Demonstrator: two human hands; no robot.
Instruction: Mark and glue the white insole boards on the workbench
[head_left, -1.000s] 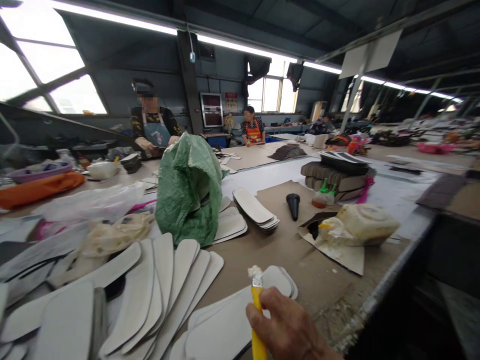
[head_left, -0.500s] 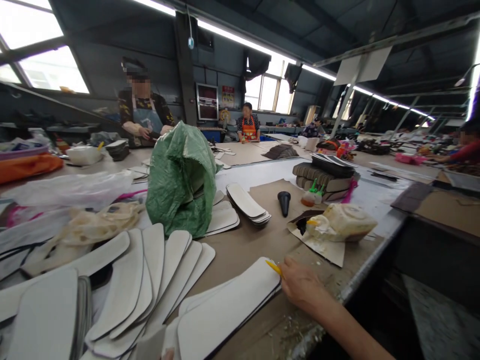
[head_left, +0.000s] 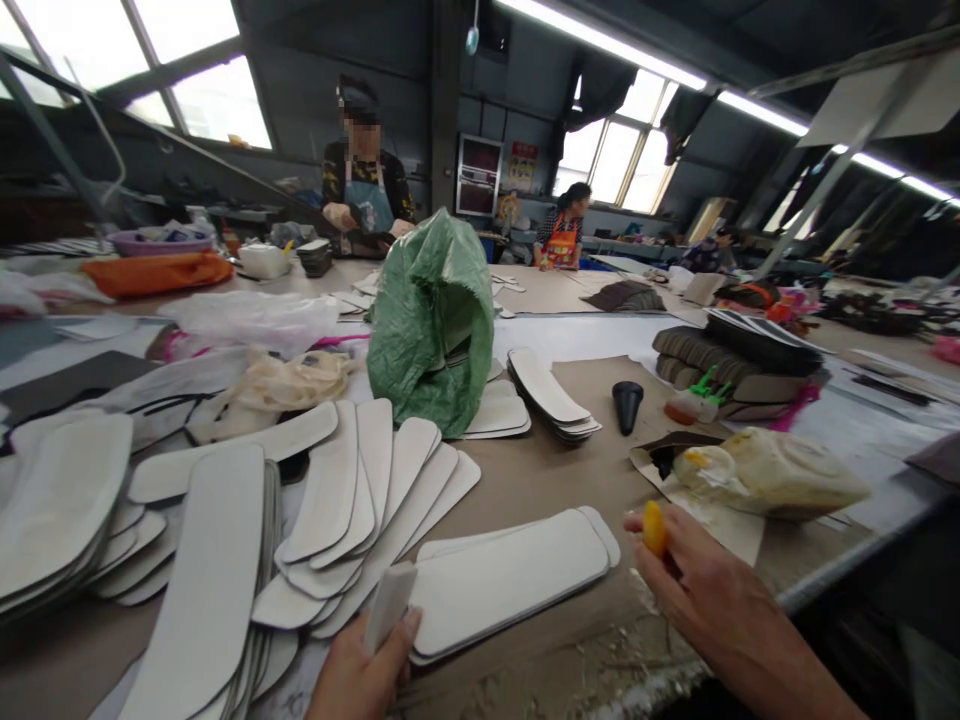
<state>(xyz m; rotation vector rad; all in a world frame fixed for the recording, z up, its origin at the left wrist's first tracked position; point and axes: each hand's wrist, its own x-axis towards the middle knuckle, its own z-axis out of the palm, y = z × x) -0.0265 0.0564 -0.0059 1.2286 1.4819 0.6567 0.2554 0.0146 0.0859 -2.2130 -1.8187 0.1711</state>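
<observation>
My right hand [head_left: 709,590] is closed around a yellow plastic tool [head_left: 655,529], probably a small spreader, most of it hidden by the fingers. It is just right of a small stack of pale curved panels [head_left: 517,580], apart from it. At the bottom, my left hand [head_left: 367,660] grips a pale, flat-sided block [head_left: 390,603] upright between thumb and fingers, by the stack's left end. More pale panels [head_left: 375,500] lie fanned out behind it. Right of the stack, a cut-open plastic container [head_left: 795,470] with creamy residue rests on its side on a stained sheet.
A green woven bag [head_left: 424,330] stands mid-table. Nearby are a black cone [head_left: 627,404], small bottles with green tips [head_left: 697,397] and a pile of dark panels [head_left: 739,365]. Further panel stacks [head_left: 195,560] fill the left. Two people [head_left: 366,170] work across the table.
My right hand has drawn back from the panel's right end, with the yellow tool lifted off it. My left hand has come into view with the block. The camera has turned left.
</observation>
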